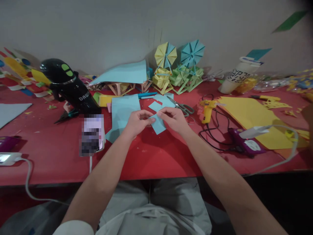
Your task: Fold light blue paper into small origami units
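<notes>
A small light-blue piece of paper [158, 125] is held between both hands above the red table. My left hand [138, 122] pinches its left edge, and my right hand [173, 118] grips it near the top corner with thumb and forefinger. Just beyond the fingers lies another small blue paper square [155, 106]. Larger blue sheets [126, 109] spread out to the left, partly behind my left hand. Grey-handled scissors [184, 108] rest beyond my right hand, their blades on more blue paper.
A yellow glue gun [207, 111] with a black cord stands right, near a purple power strip [246, 143] and yellow sheets [264, 120]. A phone [93, 135] and a black bottle [73, 88] are left. Folded paper models [178, 68] line the wall, beside a white cup [239, 75].
</notes>
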The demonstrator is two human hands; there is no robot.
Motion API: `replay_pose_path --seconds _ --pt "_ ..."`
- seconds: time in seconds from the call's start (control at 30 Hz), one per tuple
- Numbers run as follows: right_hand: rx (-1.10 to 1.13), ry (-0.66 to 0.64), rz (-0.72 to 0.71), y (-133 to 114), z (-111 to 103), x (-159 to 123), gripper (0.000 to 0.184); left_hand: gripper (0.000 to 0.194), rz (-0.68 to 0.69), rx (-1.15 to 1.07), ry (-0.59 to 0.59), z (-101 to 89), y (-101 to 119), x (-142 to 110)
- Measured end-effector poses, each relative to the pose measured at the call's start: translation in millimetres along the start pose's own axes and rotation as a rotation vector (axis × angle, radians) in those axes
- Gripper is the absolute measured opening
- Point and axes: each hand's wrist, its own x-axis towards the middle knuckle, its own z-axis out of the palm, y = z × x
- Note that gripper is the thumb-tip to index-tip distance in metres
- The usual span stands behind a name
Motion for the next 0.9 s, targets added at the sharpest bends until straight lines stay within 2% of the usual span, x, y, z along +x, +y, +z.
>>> replay_pose_path --seconds 0.23,0.4,0.57,0.67,0.8,0.9 --pt "-0.057 -0.145 0.069 2 -4 1 0.038 0.029 0.04 -0.004 0.097 -3.4 -3 4" --pt "-0.144 -0.16 0.05 5 -5 2 0.038 0.022 0.036 0.034 0.042 -1.4 -4 5" --pt "-0.147 -0.211 0.061 3 -5 1 0.04 0.019 0.191 0.213 0.015 -4.0 -7 6" --pt "-0.132 -0.203 0.073 1 -4 1 0.043 0.018 0.261 0.257 0.049 -6.7 -10 9" --pt "-0.121 -0.204 0.081 0 -5 2 0.047 0.016 0.249 0.229 0.117 -9.0 -14 13" --pt "-0.159 -0.217 0.05 2 -7 2 0.047 0.014 0.23 0.228 0.078 -8.7 -13 13"
